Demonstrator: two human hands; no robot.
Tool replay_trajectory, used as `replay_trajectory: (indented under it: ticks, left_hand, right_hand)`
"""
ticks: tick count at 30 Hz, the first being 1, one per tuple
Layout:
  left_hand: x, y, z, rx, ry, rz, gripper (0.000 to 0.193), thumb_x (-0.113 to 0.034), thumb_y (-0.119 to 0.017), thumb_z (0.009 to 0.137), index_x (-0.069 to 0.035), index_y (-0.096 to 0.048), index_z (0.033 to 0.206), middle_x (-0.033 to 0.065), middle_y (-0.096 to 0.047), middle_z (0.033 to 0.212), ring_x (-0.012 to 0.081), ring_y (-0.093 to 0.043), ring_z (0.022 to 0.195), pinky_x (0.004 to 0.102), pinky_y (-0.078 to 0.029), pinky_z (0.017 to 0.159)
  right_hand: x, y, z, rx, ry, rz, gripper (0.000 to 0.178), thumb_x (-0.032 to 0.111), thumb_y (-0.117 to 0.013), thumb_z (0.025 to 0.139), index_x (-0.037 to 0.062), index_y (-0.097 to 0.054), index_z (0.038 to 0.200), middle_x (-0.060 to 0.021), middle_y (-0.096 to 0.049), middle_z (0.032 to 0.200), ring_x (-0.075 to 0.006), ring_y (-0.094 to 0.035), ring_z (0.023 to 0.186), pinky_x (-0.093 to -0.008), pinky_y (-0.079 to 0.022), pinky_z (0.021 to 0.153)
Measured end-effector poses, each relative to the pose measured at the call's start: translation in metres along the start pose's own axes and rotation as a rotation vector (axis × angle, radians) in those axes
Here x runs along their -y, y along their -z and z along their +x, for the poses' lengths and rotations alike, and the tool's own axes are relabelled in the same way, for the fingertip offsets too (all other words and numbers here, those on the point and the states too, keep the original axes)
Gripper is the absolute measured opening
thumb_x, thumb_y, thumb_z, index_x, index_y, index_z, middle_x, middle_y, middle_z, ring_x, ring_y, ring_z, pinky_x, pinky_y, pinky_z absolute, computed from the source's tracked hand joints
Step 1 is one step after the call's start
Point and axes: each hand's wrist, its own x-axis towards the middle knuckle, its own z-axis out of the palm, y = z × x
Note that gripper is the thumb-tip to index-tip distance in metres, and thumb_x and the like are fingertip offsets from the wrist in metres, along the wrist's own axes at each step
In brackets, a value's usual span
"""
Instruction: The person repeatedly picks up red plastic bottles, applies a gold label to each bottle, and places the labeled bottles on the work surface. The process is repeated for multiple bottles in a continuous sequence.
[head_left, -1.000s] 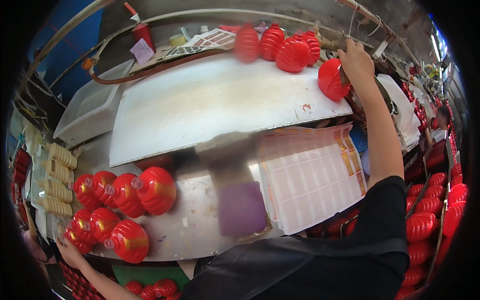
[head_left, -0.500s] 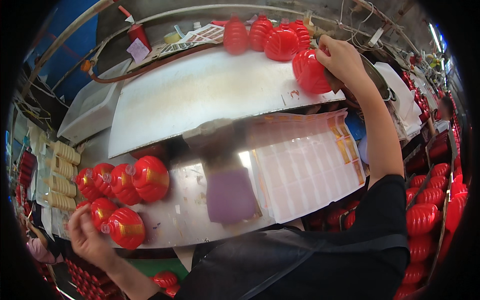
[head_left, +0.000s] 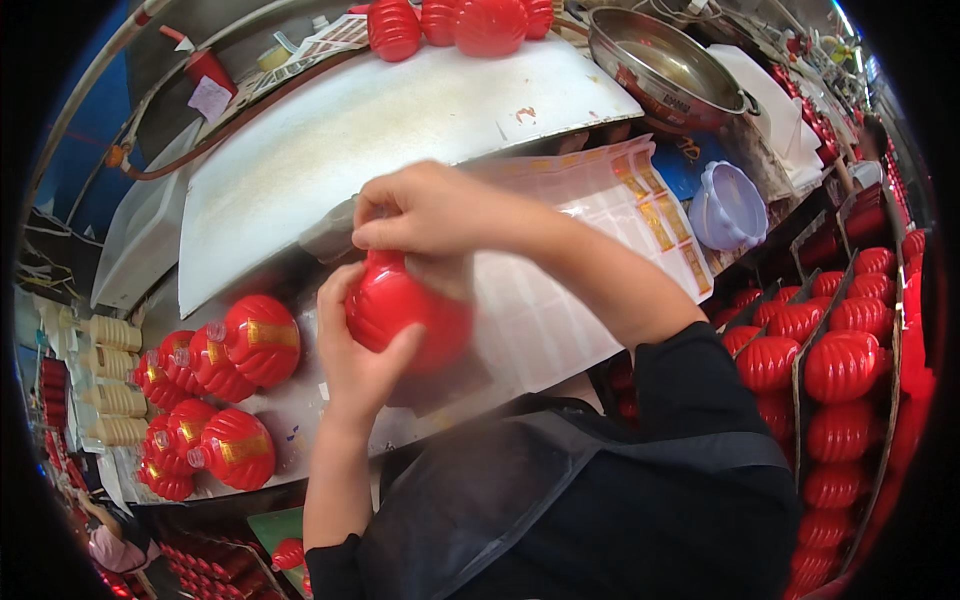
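In front of me, my left hand (head_left: 360, 345) cups the side of a round, ribbed red bottle (head_left: 425, 315), thumb and fingers spread round it. My right hand (head_left: 425, 212) is closed at the bottle's neck from above. A blurred brownish patch shows just under the right palm; I cannot tell what it is. The bottle is tilted over the near worktop. Beside it on the right lies a pale backing sheet (head_left: 545, 320) with a few gold labels (head_left: 655, 220) along its right side. Red bottles with gold labels (head_left: 262, 340) stand grouped to the left.
A white board (head_left: 370, 140) spans the far side, with several unlabelled red bottles (head_left: 490, 25) at its back edge. A metal basin (head_left: 672, 70) and a lilac bucket (head_left: 728, 208) stand at the right. Racks of red bottles (head_left: 840, 365) fill the lower right.
My right hand has brought a red bottle from the far right of the board to the middle. My left hand has left the labelled bottles and taken hold of it. The view has shifted.
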Motion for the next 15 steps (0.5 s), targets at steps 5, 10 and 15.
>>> replay_trajectory:
  ticks: [5,10,15]
  left_hand:
    - [0.029,-0.001,-0.004,-0.179,0.355,-0.203,0.077,-0.025,-0.081,0.090,-0.002,-0.047,0.155,0.0167,-0.052,0.150,0.0276,-0.054,0.136,0.0418,-0.044,0.117]
    - [0.023,0.003,0.003,-0.183,0.377,-0.073,0.071,-0.022,-0.084,0.089,-0.001,-0.055,0.150,0.0153,-0.059,0.143,0.0246,-0.058,0.130,0.0398,-0.046,0.113]
    - [0.022,0.006,0.009,-0.291,0.102,0.373,0.051,-0.017,-0.085,0.086,-0.005,-0.069,0.134,0.0086,-0.063,0.122,0.0210,-0.061,0.106,0.0354,-0.050,0.091]
  right_hand:
    - [-0.070,-0.021,-0.076,-0.439,-0.177,-0.179,0.031,0.025,-0.073,0.096,0.0042,-0.077,0.118,-0.0204,-0.078,0.108,-0.0352,-0.076,0.097,-0.0417,-0.059,0.088]
    - [-0.146,0.051,-0.225,-0.450,-0.908,-0.915,0.026,0.017,-0.064,0.094,0.0070,-0.079,0.113,-0.0223,-0.077,0.108,-0.0398,-0.074,0.101,-0.0483,-0.059,0.088]
    - [-0.156,0.049,-0.302,-0.355,-0.847,-0.962,0.032,0.008,-0.052,0.096,0.0057,-0.074,0.119,-0.0178,-0.074,0.124,-0.0391,-0.074,0.105,-0.0503,-0.060,0.088]
